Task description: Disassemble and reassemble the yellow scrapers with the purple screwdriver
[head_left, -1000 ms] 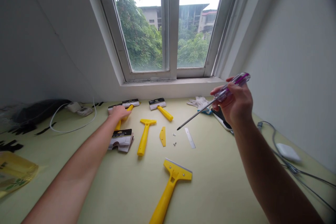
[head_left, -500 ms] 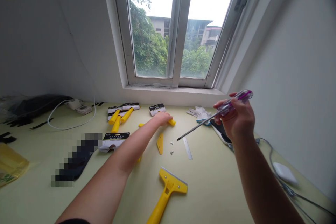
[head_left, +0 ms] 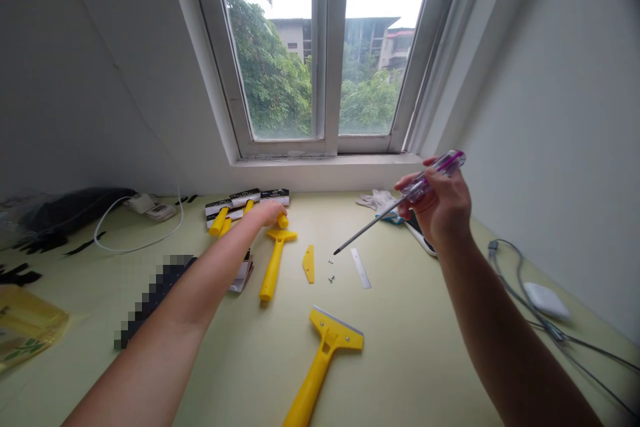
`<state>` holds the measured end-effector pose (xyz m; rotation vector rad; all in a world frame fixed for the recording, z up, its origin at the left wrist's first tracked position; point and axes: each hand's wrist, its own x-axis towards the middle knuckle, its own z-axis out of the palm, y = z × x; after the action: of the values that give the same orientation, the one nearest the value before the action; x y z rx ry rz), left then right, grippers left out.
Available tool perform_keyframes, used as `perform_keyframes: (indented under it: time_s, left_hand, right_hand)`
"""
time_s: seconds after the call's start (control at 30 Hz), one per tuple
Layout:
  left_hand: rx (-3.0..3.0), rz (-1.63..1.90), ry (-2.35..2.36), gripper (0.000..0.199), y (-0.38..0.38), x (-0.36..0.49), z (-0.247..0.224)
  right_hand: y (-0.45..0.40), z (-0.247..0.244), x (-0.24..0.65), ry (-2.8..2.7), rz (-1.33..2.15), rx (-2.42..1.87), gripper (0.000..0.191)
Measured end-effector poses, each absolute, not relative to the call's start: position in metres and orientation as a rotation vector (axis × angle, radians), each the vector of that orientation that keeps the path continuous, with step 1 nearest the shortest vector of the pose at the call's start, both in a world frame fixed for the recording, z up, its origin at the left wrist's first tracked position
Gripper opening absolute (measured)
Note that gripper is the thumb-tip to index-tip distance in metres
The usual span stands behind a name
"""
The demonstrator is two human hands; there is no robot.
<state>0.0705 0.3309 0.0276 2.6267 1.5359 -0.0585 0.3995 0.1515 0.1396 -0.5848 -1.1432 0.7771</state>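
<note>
My right hand grips a clear and purple screwdriver, its tip pointing down-left above small screws and nuts. My left hand is closed round a yellow-handled scraper with a black-and-white cover, at the back of the table. Just in front lies a yellow scraper handle without a blade. A yellow plate and a metal blade lie either side of the screws. Nearest me is an assembled yellow scraper.
More covered scrapers lie at the back left, with a white cable beyond a dark pixelated object. Gloves, a white case and grey cables are on the right.
My left hand has moved left with the covered scraper, towards the other covered ones. The bladeless handle is now uncovered by my arm. My right hand still holds the screwdriver; the view has shifted slightly.
</note>
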Motion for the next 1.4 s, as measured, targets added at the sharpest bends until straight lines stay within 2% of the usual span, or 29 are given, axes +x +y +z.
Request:
perform_keyframes:
  time_s: [0.17,0.3,0.43,0.7,1.2,1.4]
  left_hand:
    - [2.612,-0.242,1.566,0.034,0.331,0.057,0.031]
    - [2.650,-0.180,1.603,0.034,0.314,0.057,0.044]
    - [2.757,-0.009,1.637,0.031,0.266,0.061,0.050]
    - [2.770,-0.055,1.608,0.041,0.164,0.091,0.023]
    - [2.702,0.112,1.726,0.039,0.184,0.123,0.021]
    - [2.904,0.224,1.225,0.028,0.148,0.131,0.023]
  right_hand:
    - [0.152,0.139,0.400,-1.146,0.760,-0.601,0.021]
    - [0.152,0.138,0.400,-1.154,0.741,-0.606,0.019]
    - [0.153,0.139,0.402,-1.136,0.737,-0.602,0.016]
    - [0.154,0.140,0.400,-1.156,0.744,-0.577,0.016]
    - [0.153,0.141,0.407,-1.156,0.721,-0.614,0.018]
    - [0.152,0.143,0.407,-1.130,0.711,-0.618,0.019]
